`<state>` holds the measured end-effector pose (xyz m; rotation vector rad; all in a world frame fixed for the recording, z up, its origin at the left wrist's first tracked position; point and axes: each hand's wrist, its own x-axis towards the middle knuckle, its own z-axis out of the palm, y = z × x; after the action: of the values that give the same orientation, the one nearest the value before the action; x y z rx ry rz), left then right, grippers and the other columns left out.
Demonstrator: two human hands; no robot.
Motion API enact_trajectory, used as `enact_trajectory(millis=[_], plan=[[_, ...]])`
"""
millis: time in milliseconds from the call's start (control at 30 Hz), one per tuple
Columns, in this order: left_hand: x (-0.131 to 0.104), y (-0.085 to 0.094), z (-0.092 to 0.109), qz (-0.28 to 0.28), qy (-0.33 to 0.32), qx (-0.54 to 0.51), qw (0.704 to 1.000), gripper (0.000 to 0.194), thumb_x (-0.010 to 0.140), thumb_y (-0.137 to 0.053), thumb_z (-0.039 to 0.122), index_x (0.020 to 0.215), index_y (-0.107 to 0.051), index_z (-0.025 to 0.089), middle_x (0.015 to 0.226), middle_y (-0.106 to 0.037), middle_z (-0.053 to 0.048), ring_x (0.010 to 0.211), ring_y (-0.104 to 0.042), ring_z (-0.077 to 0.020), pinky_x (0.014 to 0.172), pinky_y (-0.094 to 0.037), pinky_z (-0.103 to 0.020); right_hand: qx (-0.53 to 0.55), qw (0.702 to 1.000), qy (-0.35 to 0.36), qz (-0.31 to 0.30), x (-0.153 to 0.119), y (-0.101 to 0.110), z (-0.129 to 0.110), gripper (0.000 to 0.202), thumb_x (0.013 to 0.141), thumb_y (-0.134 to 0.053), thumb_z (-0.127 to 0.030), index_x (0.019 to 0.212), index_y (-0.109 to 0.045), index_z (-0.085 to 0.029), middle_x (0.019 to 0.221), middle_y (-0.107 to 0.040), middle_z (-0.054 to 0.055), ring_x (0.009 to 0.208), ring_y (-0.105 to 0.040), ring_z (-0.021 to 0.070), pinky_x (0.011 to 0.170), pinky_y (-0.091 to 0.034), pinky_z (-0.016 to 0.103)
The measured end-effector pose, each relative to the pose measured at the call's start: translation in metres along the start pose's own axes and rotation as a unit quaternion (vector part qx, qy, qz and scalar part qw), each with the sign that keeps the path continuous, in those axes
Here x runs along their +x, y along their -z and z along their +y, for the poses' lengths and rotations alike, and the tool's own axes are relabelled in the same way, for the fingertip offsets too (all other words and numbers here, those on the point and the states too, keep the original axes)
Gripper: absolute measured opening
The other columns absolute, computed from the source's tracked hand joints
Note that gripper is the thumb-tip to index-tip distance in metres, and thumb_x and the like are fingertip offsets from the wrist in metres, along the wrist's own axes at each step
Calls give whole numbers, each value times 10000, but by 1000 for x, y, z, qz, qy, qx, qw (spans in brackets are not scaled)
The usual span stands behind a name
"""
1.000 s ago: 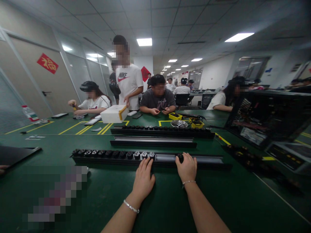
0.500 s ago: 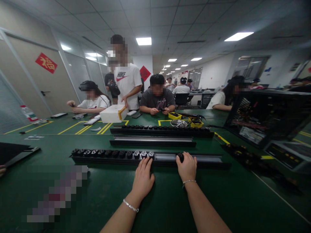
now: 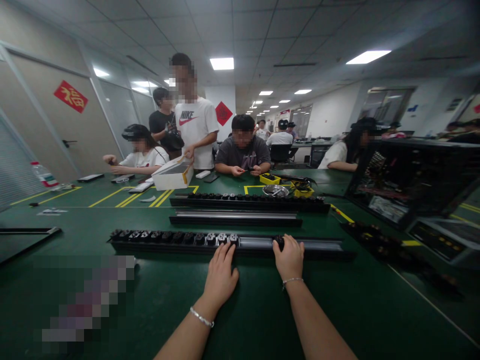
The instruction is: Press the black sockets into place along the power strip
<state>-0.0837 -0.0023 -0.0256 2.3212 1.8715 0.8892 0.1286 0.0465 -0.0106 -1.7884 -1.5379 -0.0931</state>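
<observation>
A long black rail (image 3: 326,246) lies across the table before me, with a row of black socket modules (image 3: 167,237) filling its left part. Several modules (image 3: 222,239) at the right end of that row have pale faces. My left hand (image 3: 221,270) rests its outstretched fingers on the last of these and grips nothing. Farther right, my right hand (image 3: 289,257) closes around a single black socket module (image 3: 278,243) at the rail's channel. Bare channel (image 3: 257,243) shows between my two hands. The right fingertips are partly hidden, so I cannot tell whether the module is seated.
Beyond the rail lie an unfilled rail (image 3: 236,218) and another rail with modules (image 3: 247,200). Loose dark parts (image 3: 401,257) and an open computer case (image 3: 408,180) are at right. Co-workers sit across the table; one standing person (image 3: 198,125) holds a white box (image 3: 170,181).
My hands stay almost still. The standing co-worker's white box now shows its opened inside, and a person in black shows behind. At the left edge, a dark panel and a hand have gone from view.
</observation>
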Motion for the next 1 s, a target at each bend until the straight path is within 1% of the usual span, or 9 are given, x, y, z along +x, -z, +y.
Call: enact_trajectory(millis=[200,300,567,667,800,900,1000], plan=[[0,2,2,-4,4,-2,1000,619,753,-447,150,1358,-341,220,1425,-364,-48,1345,-248,-243,1080,-289,-451,-15,999,-44,-18,2,7,3,466,836,-396,-378,1124,-573,-58,1188,-581,166,1164,-464,257,1069,-138,453],[0,2,2,-4,4,-3,1000,614,755,-447,150,1356,-342,221,1428,-360,-47,1345,-248,-244,1080,-288,-453,-14,999,-44,-23,2,8,6,465,837,-397,-382,1121,-574,-60,1193,-578,164,1168,-460,257,1068,-142,449],[0,2,1,-13,9,-5,1000,615,765,-448,159,1365,-332,230,1437,-349,-45,1351,-236,-243,1078,-287,-467,-14,999,-33,-7,3,5,7,452,834,-391,-385,1081,-590,-63,1156,-596,168,1119,-487,264,1048,-160,439],[0,2,1,-12,10,-4,1000,611,765,-445,158,1362,-337,225,1435,-351,-48,1349,-237,-242,1073,-294,-465,-23,999,-28,-10,4,5,7,457,834,-391,-389,1080,-588,-58,1145,-598,175,1095,-501,258,1019,-210,413],[0,1,1,-5,3,0,1000,621,751,-452,151,1359,-342,211,1423,-366,-56,1343,-248,-243,1077,-291,-453,-41,998,-20,-38,8,12,11,442,825,-410,-398,1076,-590,-83,1145,-599,152,1055,-523,237,927,-307,349],[0,1,1,-5,3,0,1000,615,758,-446,160,1361,-338,215,1420,-368,-54,1343,-248,-246,1076,-288,-460,-49,997,-10,-60,10,19,15,412,822,-418,-418,1055,-603,-133,1161,-596,116,1056,-524,222,904,-320,341],[0,1,0,-4,1,-4,1000,616,757,-447,161,1361,-337,216,1424,-364,-53,1345,-244,-247,1074,-294,-456,-55,997,-5,-58,10,23,17,403,821,-421,-429,1047,-611,-154,1171,-595,109,1114,-487,239,927,-304,362]])
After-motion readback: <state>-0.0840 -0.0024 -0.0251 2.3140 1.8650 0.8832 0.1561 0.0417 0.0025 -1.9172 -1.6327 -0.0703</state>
